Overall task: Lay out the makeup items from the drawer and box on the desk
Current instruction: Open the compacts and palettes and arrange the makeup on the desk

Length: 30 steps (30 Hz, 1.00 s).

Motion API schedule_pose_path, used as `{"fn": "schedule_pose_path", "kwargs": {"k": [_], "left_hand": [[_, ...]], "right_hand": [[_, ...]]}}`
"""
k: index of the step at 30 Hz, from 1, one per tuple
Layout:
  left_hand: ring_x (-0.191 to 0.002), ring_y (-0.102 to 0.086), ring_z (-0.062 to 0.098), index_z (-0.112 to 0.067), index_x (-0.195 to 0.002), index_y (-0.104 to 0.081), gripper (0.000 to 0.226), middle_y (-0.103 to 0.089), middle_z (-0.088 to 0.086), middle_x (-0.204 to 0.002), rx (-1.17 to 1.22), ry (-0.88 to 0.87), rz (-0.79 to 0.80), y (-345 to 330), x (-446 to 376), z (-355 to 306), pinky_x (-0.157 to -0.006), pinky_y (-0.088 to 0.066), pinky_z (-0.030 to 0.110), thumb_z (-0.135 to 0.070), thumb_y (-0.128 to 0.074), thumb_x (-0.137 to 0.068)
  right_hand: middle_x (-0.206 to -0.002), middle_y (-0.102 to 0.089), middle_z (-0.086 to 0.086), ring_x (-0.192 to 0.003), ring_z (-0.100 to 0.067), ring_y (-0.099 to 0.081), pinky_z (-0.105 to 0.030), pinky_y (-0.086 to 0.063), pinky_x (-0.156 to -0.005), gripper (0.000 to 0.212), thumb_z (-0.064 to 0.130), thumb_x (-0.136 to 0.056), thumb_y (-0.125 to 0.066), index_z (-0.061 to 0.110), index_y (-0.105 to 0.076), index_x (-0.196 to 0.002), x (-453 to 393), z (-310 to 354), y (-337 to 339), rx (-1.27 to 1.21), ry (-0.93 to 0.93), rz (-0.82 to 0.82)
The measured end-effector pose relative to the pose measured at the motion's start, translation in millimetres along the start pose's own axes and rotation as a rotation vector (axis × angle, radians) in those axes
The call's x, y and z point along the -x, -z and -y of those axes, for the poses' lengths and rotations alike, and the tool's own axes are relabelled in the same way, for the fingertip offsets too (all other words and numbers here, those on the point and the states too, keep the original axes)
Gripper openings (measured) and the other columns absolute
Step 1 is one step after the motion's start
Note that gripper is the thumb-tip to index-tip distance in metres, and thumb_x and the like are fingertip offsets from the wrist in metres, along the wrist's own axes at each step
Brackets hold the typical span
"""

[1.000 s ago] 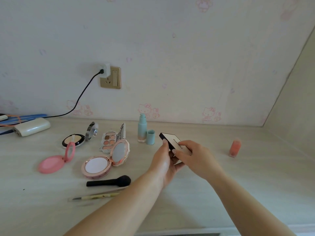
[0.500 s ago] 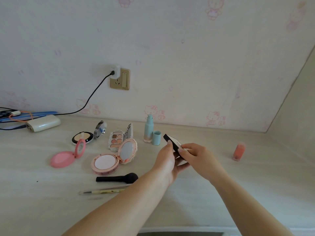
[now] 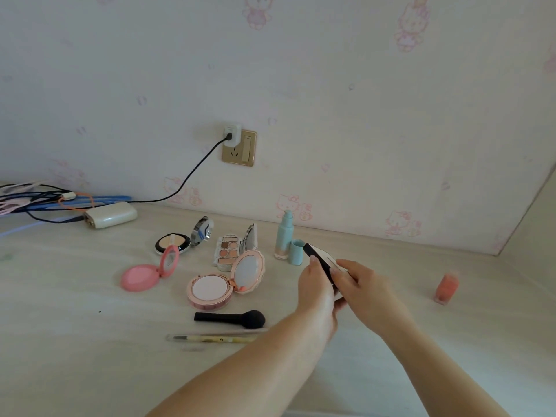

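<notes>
Both hands hold a flat black-and-white compact (image 3: pixel 319 255) above the desk (image 3: pixel 75 341), tilted on edge. My left hand (image 3: pixel 317 291) grips its near side and my right hand (image 3: pixel 359 284) pinches its right side. Laid out to the left are an open pink compact (image 3: pixel 141 275), an open black powder compact (image 3: pixel 173 243), an eyeshadow palette (image 3: pixel 228 251), an open rose-gold cushion compact (image 3: pixel 210 290), a black brush (image 3: pixel 231 319) and a thin yellow pencil (image 3: pixel 210 338). A teal bottle (image 3: pixel 282 236) with its cap (image 3: pixel 296 251) stands behind the hands.
An orange nail polish bottle (image 3: pixel 446 287) stands alone at the right. A white power bank (image 3: pixel 111 218) with tangled cables (image 3: pixel 36 200) lies at the back left. A wall socket (image 3: pixel 239 147) with a plugged charger sits above the desk. The side wall closes the right end.
The compact has turned more on edge between my hands. The view has shifted, so everything sits a little further right and lower in frame.
</notes>
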<state>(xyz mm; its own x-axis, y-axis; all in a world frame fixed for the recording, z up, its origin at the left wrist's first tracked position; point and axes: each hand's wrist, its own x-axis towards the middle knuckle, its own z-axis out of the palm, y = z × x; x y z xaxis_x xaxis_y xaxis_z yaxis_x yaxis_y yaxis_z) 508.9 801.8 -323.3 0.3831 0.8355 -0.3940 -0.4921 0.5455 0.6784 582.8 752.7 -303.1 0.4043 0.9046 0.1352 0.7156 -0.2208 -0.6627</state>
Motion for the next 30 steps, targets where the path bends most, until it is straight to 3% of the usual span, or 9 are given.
{"fn": "schedule_pose_path", "kwargs": {"k": [2, 4, 7, 10, 13, 19, 25, 27, 30], "left_hand": [[-0.088, -0.068, 0.024, -0.015, -0.113, -0.061, 0.041, -0.070, 0.011, -0.103, 0.067, -0.010, -0.060, 2.8, -3.9, 2.5, -0.061, -0.057, 0.032, -0.037, -0.029, -0.101], [-0.088, -0.067, 0.025, -0.015, -0.115, -0.061, 0.040, -0.069, 0.012, -0.105, 0.112, -0.013, -0.081, 8.0, -3.5, 0.0, -0.063, -0.058, 0.032, -0.037, -0.030, -0.101], [-0.085, -0.068, 0.025, -0.014, -0.115, -0.061, 0.040, -0.070, 0.012, -0.104, 0.114, 0.002, -0.067, 14.7, -5.9, -7.2, -0.062, -0.057, 0.031, -0.037, -0.031, -0.101], [-0.079, -0.064, 0.025, -0.012, -0.110, -0.060, 0.036, -0.067, 0.014, -0.097, 0.096, 0.036, -0.084, 20.0, -5.0, -12.3, -0.064, -0.057, 0.035, -0.035, -0.033, -0.101], [-0.079, -0.063, 0.027, -0.012, -0.106, -0.059, 0.032, -0.065, 0.014, -0.093, 0.098, 0.046, -0.097, 26.4, -7.4, -16.4, -0.069, -0.057, 0.041, -0.035, -0.036, -0.101], [-0.096, -0.058, 0.024, -0.024, -0.096, -0.054, 0.010, -0.061, 0.007, -0.101, -0.343, -0.142, -0.150, 41.2, -4.7, -16.9, -0.091, -0.049, 0.039, -0.027, -0.050, -0.087], [-0.074, -0.044, 0.013, -0.023, -0.087, -0.047, 0.022, -0.050, -0.001, -0.082, -0.540, -0.248, -0.129, 48.2, 4.8, -28.2, -0.062, -0.034, 0.025, -0.002, -0.045, -0.082], [-0.072, -0.040, 0.008, -0.022, -0.094, -0.043, 0.026, -0.047, -0.002, -0.083, -0.587, -0.199, -0.153, 50.4, 5.9, -34.1, -0.060, -0.032, 0.023, 0.002, -0.043, -0.084], [-0.091, -0.045, 0.018, -0.016, -0.127, -0.045, 0.049, -0.050, 0.008, -0.114, -0.688, -0.140, -0.142, 55.3, -2.3, -37.0, -0.077, -0.037, 0.027, 0.001, -0.045, -0.081]], "right_hand": [[-0.056, -0.046, 0.007, -0.058, -0.017, -0.045, -0.031, -0.031, -0.055, 0.037, 0.037, -0.096, -0.034, 0.028, -0.042, -0.061, -1.6, 5.9, 2.4, -0.058, 0.017, -0.075], [-0.054, -0.037, 0.006, -0.056, -0.016, -0.038, -0.032, -0.028, -0.055, 0.042, 0.035, -0.097, -0.031, 0.024, -0.036, -0.057, -3.2, 11.0, 2.0, -0.047, 0.038, -0.073], [-0.060, -0.047, 0.002, -0.065, -0.021, -0.049, -0.032, -0.038, -0.063, 0.042, 0.038, -0.097, -0.029, 0.018, -0.046, -0.065, -11.0, 8.0, -4.2, -0.054, -0.008, -0.037], [-0.059, -0.048, 0.002, -0.069, -0.024, -0.057, -0.041, -0.053, -0.081, 0.042, 0.041, -0.098, -0.030, 0.019, -0.056, -0.075, -17.2, 2.3, -9.4, -0.311, -0.171, -0.039], [-0.073, -0.061, -0.008, -0.075, -0.024, -0.062, -0.037, -0.056, -0.073, 0.031, 0.039, -0.097, -0.037, 0.021, -0.061, -0.092, -17.8, -0.7, -11.5, -0.651, -0.369, -0.011], [-0.089, -0.065, -0.020, -0.089, -0.036, -0.063, -0.046, -0.054, -0.082, 0.026, 0.033, -0.097, -0.040, 0.014, -0.056, -0.089, -21.9, -10.3, -19.0, -0.874, -0.483, 0.004], [-0.090, -0.067, -0.011, -0.087, -0.026, -0.064, -0.038, -0.051, -0.085, 0.029, 0.030, -0.097, -0.036, 0.016, -0.060, -0.090, -29.8, -21.0, -31.0, -0.827, -0.508, 0.002], [-0.090, -0.068, -0.010, -0.083, -0.023, -0.064, -0.033, -0.052, -0.077, 0.029, 0.028, -0.097, -0.036, 0.015, -0.062, -0.091, -31.4, -24.2, -32.7, -0.803, -0.507, 0.001], [-0.086, -0.069, -0.010, -0.078, -0.024, -0.065, -0.032, -0.053, -0.069, 0.027, 0.018, -0.096, -0.038, 0.012, -0.064, -0.090, -32.2, -27.1, -33.3, -0.814, -0.499, 0.016]]}}
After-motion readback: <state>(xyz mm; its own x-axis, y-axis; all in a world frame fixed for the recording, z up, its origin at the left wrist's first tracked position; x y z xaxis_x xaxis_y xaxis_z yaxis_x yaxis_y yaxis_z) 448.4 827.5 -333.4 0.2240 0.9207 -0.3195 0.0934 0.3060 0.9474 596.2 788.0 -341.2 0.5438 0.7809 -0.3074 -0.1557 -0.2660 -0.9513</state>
